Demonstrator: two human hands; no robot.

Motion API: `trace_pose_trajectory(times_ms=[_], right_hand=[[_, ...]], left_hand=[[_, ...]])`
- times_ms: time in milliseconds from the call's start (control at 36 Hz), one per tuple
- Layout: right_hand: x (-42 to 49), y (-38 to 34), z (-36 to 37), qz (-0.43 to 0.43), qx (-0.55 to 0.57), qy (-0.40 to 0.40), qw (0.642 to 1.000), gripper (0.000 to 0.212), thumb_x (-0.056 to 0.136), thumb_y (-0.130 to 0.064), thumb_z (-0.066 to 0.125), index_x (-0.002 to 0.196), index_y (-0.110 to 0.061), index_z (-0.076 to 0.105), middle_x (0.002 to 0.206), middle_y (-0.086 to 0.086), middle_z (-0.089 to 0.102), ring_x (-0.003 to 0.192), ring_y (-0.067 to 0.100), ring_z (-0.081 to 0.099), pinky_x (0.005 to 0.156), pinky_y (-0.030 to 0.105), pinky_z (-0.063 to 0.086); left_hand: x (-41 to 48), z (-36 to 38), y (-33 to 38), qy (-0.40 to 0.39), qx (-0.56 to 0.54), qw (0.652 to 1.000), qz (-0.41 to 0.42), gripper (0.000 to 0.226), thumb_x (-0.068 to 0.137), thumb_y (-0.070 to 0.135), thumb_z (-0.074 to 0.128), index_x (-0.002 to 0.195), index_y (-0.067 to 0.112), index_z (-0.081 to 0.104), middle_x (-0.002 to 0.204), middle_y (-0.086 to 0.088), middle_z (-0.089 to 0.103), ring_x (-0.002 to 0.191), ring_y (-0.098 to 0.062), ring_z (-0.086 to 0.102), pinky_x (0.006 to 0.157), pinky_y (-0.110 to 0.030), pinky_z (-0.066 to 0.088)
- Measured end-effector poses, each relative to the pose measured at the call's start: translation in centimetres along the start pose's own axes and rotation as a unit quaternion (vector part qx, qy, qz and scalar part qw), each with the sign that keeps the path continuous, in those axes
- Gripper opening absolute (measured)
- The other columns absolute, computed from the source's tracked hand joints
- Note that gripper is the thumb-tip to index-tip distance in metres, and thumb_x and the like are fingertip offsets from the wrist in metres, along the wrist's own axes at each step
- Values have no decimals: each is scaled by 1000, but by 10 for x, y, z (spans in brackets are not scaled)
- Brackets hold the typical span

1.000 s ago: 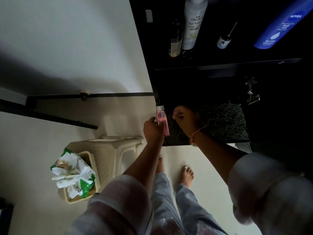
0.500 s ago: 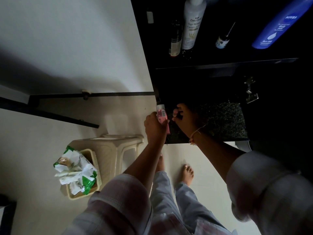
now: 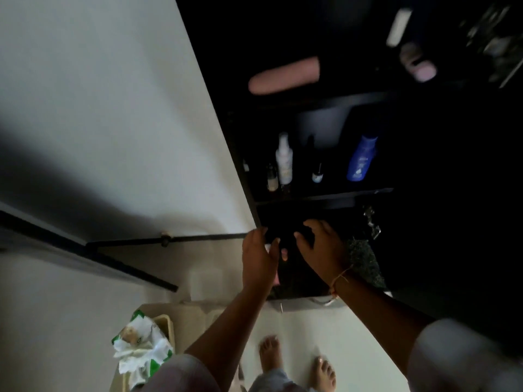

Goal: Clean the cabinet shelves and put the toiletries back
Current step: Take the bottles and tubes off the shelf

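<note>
Feet (image 3: 297,360): bare, on pale floor.
Wipes pack (image 3: 141,346): green-white, on the stool's edge at lower left.
Left hand (image 3: 259,257): fingers curled; the pink tube seen earlier is now nearly hidden, only a pink sliver shows at the palm, so grasp uncertain.
Right hand (image 3: 322,247): fingers spread, released, at the dark lower shelf.
View: has tilted up since earlier, exposing a higher shelf.
Middle shelf: white bottle (image 3: 283,159), blue bottle (image 3: 362,159); labels unreadable now.
Top shelf: blurred pink tube (image 3: 284,76).

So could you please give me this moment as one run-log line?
left hand: low at cabinet edge, grasp unclear | right hand: open beside it | blue bottle, white bottle: upright on shelf
</note>
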State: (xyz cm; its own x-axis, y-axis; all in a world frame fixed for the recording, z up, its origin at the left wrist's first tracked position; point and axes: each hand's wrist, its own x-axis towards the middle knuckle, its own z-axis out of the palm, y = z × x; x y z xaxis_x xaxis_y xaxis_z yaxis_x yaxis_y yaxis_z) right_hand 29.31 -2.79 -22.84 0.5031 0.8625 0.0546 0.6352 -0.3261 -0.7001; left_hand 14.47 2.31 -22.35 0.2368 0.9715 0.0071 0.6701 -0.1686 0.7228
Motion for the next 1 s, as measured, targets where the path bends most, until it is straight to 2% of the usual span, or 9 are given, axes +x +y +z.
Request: trace_pose_trajectory(times_ms=[111,222,333,528,556,667,806,1000], right_hand=[[8,-28,-41,-35,29,93,995,41,84,-52,53,109,-21,62,113,5,62,101,27,63,83,37,54],[23,-62,-87,-62,56,161,983,32,87,-49,57,109,-26,59,113,-2,60,102,20,61,80,38,54],[42,-95,-132,-107,71,233,964,31,89,-45,59,108,-21,61,113,-1,60,100,18,60,76,31,52],[70,-131,-197,-142,60,325,933,31,89,-44,57,109,-20,61,115,1,61,104,22,59,81,34,52],[75,-134,-204,-138,51,330,932,31,89,-43,56,110,-20,60,117,1,60,105,22,59,80,35,52],[89,-145,-227,-90,19,329,940,40,88,-41,56,121,-17,56,128,7,53,109,30,59,79,38,51],[101,-155,-249,-43,-9,300,953,47,88,-36,60,128,-15,47,133,11,51,108,38,59,78,40,50],[119,-160,-259,-8,-32,255,966,43,86,-36,65,119,-13,49,116,16,63,103,40,62,72,37,48]], left_hand=[[6,-19,41,62,-46,994,75,24,93,27,59,116,20,56,109,6,55,107,-15,52,91,-25,43],[16,-46,100,129,-95,972,173,19,93,21,60,111,24,54,101,16,47,98,-9,52,86,-33,49],[28,-72,160,176,-114,946,248,23,93,21,61,114,15,55,105,8,50,101,-9,51,88,-30,46],[51,-110,235,230,-84,903,354,27,91,20,64,115,10,57,115,-3,55,110,-11,48,96,-17,38],[57,-114,242,231,-68,901,362,28,90,22,65,116,11,57,117,-3,55,112,-10,46,98,-18,37],[82,-125,255,209,11,916,343,41,90,32,61,127,15,54,128,-3,55,122,-19,46,102,-39,42],[104,-134,255,158,110,931,312,56,88,41,62,136,15,49,135,-5,55,126,-25,48,103,-38,38],[114,-142,255,108,200,930,290,54,89,47,58,135,22,48,131,-4,58,122,-27,52,98,-40,38]])
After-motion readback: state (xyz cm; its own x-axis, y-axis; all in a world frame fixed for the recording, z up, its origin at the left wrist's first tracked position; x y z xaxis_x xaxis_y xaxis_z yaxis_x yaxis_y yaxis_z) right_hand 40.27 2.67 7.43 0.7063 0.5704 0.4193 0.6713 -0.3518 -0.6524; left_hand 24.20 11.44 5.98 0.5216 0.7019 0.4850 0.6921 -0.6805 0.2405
